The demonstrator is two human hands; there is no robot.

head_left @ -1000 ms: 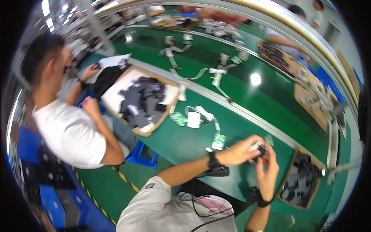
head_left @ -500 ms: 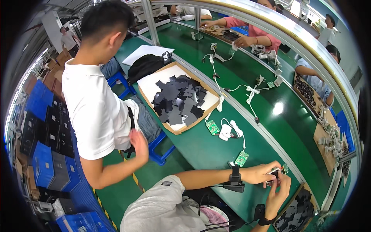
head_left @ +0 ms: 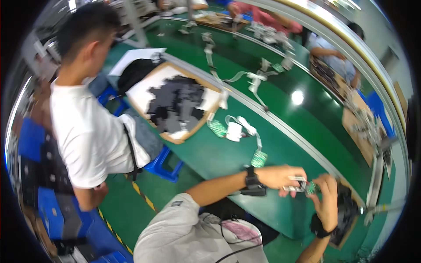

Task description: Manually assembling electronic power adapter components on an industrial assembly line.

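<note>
My left hand [head_left: 277, 176] is closed around a small white housing [head_left: 297, 184] with a dark inside, perhaps a charger shell. Close to its right, my right hand [head_left: 327, 196] pinches a small green circuit board [head_left: 312, 188] between thumb and fingers. A narrow gap seems to lie between housing and board; blur hides any wire there. Left of my hands on the green worktable [head_left: 210, 163] lie another circuit board [head_left: 259, 158], a white adapter [head_left: 234, 131] with its cable, and a further green board [head_left: 217, 128].
A shallow cardboard tray [head_left: 179, 141] of dark flat pieces sits on the table's left part; a similar tray [head_left: 340, 245] is beside my right wrist. A person in a white shirt [head_left: 87, 131] stands at left, near a blue stool [head_left: 164, 166]. Beyond the metal rail [head_left: 280, 120] runs a green belt with cabled adapters.
My hands have moved apart, with the board now in my right fingers and the housing in my left. The view has shifted. The person at left has lowered an arm.
</note>
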